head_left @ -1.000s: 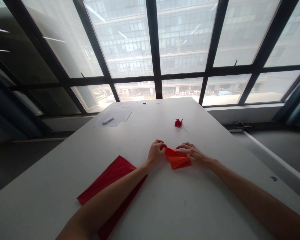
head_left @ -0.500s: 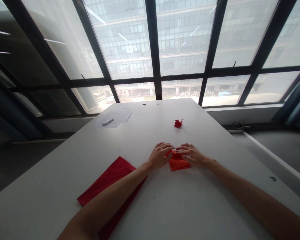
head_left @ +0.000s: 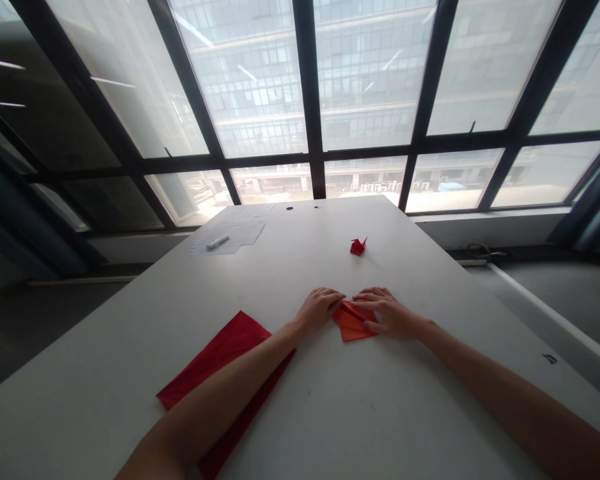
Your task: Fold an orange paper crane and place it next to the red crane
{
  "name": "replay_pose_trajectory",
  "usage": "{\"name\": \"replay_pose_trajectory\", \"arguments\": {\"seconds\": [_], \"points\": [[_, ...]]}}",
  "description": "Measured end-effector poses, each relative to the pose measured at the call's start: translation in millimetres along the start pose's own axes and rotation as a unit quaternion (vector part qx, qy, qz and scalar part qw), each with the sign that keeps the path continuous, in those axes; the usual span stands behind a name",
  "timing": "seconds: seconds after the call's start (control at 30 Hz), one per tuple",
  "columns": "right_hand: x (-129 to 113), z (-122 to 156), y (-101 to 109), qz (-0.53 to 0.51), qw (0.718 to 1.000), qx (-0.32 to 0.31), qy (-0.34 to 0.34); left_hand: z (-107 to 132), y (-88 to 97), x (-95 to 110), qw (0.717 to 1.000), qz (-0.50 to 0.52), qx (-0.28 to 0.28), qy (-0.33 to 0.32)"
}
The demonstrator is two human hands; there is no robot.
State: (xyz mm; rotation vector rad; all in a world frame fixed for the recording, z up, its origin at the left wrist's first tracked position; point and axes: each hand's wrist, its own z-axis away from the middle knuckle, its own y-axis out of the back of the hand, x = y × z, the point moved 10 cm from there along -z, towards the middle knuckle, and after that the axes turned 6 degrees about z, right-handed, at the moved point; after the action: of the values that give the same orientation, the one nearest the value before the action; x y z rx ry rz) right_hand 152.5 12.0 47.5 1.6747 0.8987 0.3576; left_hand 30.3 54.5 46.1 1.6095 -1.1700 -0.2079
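Observation:
A partly folded piece of orange-red origami paper lies on the white table between my hands. My left hand grips its upper left edge, fingers close together and the thumb mostly out of sight. From the other side, my right hand holds the paper, its fingers across the top and the thumb pressing the right part. The paper's upper right portion is hidden under those fingers. Beyond my hands stands a small red folded paper figure with a pointed tip. Beneath my left forearm rests a larger dark red sheet.
Printed white papers lie at the far left of the table, with a white marker-like stick on them. Tall black-framed windows rise behind the table. A small dark mark is near the right edge.
The raised flap at the top of the orange-red paper now lies flatter. My left hand's fingers have drawn together and its thumb has slipped from view. My right hand stays nearly in place.

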Motion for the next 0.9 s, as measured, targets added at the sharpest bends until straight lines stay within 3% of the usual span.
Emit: {"name": "replay_pose_trajectory", "arguments": {"seconds": [0.17, 0.37, 0.57, 0.7, 0.9], "points": [[-9.3, -0.9, -1.3, 0.034, 0.999, -0.005, 0.030, 0.7, -2.3, 4.5, 0.999, -0.033, -0.027, -0.017], [-10.0, -3.5, -1.8, 0.068, 0.997, 0.007, 0.020, 6.8, -6.2, 38.8, 0.991, -0.064, -0.064, -0.100], [-1.3, -5.2, -2.2, 0.088, 0.996, 0.017, -0.028, 11.2, -28.8, 20.2, 0.989, -0.038, -0.140, -0.033], [-5.4, -5.6, -4.6, 0.091, 0.992, 0.042, -0.074, 12.5, -33.3, 14.5, 0.986, -0.038, -0.164, -0.014], [-14.9, -4.4, -42.3, 0.062, 0.992, -0.017, -0.107, 13.9, -34.4, 11.6, 0.986, -0.055, -0.157, -0.007]]}}
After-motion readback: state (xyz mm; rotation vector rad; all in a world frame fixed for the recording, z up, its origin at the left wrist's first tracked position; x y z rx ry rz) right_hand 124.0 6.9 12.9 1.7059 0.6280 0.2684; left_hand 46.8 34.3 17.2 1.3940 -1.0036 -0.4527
